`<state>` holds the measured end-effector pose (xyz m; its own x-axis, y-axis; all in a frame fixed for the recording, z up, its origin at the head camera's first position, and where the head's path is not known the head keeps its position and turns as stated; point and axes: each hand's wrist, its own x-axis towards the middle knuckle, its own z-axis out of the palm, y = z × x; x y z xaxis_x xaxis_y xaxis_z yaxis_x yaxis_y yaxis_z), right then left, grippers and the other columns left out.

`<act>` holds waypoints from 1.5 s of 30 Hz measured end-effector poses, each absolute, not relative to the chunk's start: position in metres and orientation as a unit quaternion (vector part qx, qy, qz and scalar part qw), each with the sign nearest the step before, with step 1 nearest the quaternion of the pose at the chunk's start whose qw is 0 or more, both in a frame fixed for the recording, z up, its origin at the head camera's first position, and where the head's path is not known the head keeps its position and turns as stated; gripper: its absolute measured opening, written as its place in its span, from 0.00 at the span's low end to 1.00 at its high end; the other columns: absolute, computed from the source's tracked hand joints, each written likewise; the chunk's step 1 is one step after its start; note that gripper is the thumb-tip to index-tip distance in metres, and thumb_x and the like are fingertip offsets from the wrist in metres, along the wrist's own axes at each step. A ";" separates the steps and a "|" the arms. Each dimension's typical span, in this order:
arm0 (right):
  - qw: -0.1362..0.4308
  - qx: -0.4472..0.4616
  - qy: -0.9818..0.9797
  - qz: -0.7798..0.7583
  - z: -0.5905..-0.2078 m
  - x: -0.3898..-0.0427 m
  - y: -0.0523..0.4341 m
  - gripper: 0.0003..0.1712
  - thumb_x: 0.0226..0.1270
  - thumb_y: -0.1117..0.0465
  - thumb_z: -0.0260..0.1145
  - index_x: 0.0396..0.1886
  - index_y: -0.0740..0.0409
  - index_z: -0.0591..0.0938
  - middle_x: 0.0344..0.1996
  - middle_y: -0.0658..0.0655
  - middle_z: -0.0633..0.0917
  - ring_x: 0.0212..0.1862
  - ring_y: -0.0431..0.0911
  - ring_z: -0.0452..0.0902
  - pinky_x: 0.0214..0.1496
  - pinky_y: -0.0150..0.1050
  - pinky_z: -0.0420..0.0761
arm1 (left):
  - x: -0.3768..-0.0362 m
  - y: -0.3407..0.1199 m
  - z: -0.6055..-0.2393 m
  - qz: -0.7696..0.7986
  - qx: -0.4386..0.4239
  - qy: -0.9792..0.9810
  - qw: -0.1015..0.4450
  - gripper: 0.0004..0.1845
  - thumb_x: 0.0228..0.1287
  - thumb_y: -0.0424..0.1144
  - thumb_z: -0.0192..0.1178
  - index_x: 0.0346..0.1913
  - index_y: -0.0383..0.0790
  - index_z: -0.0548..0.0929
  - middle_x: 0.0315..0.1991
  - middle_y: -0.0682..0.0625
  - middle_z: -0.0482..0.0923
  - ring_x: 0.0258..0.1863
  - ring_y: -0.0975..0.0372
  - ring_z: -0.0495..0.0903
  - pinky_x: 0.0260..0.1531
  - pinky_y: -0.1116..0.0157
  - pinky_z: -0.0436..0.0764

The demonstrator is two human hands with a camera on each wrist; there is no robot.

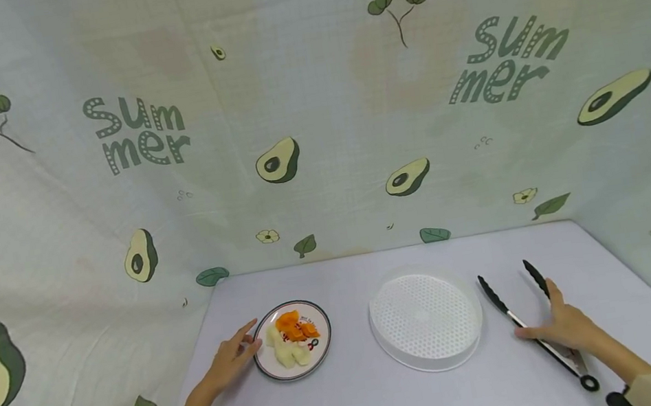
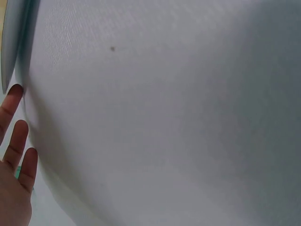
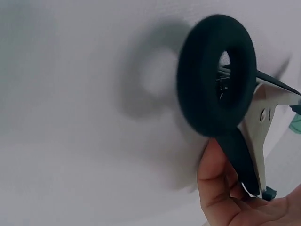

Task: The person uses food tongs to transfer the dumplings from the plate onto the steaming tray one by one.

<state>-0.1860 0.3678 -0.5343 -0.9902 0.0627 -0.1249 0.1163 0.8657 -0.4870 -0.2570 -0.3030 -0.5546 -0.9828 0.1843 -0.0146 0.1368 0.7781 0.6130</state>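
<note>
An avocado-print cloth backs the white table (image 1: pixel 353 400); the left hand (image 1: pixel 232 360), fingers straight, touches the food plate (image 1: pixel 292 340); the right hand (image 1: pixel 567 325) lies curled around the black tongs (image 1: pixel 530 323) right of the perforated tray (image 1: pixel 426 320).

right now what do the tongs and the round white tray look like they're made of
Tongs: bare shiny metal arms near the hinge, matte black tips and ring, probably silicone or plastic. Round white tray: likely plastic, matte, with fine perforations across its flat base and a smooth raised rim.

White table (image 1: pixel 353 400), small food plate (image 1: pixel 324 351), perforated white tray (image 1: pixel 431 354), black tongs (image 1: pixel 505 307)
</note>
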 end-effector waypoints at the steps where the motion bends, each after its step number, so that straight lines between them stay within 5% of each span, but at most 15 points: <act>1: 0.051 0.045 0.965 -0.255 -0.535 -0.186 0.367 0.82 0.50 0.36 0.77 0.70 0.82 0.29 0.53 0.96 0.60 0.50 0.82 0.70 0.45 0.66 0.75 | -0.256 -0.303 -0.554 0.321 0.085 0.942 0.036 0.33 0.73 0.54 0.55 0.75 0.44 0.65 0.50 0.48 0.77 0.46 0.54 0.69 0.48 0.51 0.67; 8: 0.037 0.044 0.966 -0.252 -0.537 -0.183 0.362 0.83 0.47 0.39 0.80 0.68 0.86 0.30 0.55 0.96 0.56 0.51 0.83 0.67 0.46 0.67 0.74 | -0.254 -0.304 -0.554 0.313 0.082 0.946 0.037 0.32 0.73 0.52 0.56 0.74 0.43 0.67 0.48 0.50 0.75 0.43 0.56 0.67 0.42 0.56 0.64; 25: -0.002 0.008 0.955 -0.296 -0.525 -0.188 0.374 0.71 0.67 0.44 0.68 0.66 0.85 0.24 0.61 0.96 0.43 0.61 0.87 0.45 0.58 0.75 0.55 | -0.247 -0.303 -0.563 0.305 0.090 0.948 0.016 0.29 0.72 0.50 0.59 0.72 0.45 0.71 0.58 0.43 0.77 0.49 0.50 0.64 0.42 0.52 0.59; 35: -0.053 -0.038 0.953 -0.294 -0.491 -0.190 0.364 0.65 0.71 0.45 0.64 0.72 0.77 0.25 0.61 0.94 0.51 0.58 0.82 0.58 0.53 0.75 0.62 | -0.250 -0.300 -0.564 0.293 0.079 0.953 0.010 0.29 0.72 0.52 0.58 0.72 0.46 0.71 0.58 0.43 0.77 0.49 0.50 0.65 0.43 0.51 0.60; 40: -0.072 -0.062 0.955 -0.282 -0.475 -0.191 0.344 0.64 0.70 0.44 0.65 0.74 0.75 0.30 0.51 0.81 0.69 0.47 0.67 0.70 0.43 0.60 0.73 | -0.249 -0.296 -0.561 0.289 0.072 0.954 0.020 0.30 0.72 0.52 0.58 0.72 0.46 0.71 0.59 0.43 0.76 0.51 0.49 0.64 0.44 0.49 0.59; 45: -0.063 -0.099 0.954 -0.276 -0.461 -0.194 0.316 0.60 0.69 0.45 0.66 0.77 0.73 0.38 0.36 0.60 0.69 0.30 0.46 0.61 0.27 0.39 0.63 | -0.249 -0.297 -0.562 0.285 0.069 0.956 0.028 0.31 0.72 0.54 0.58 0.73 0.47 0.70 0.60 0.43 0.75 0.50 0.50 0.64 0.44 0.50 0.59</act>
<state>-0.1943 0.3156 -0.4613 -0.9723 -0.1542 0.1754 -0.2240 0.8281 -0.5139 -0.2485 -0.2972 -0.5620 -0.9889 0.1477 -0.0141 0.1158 0.8280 0.5486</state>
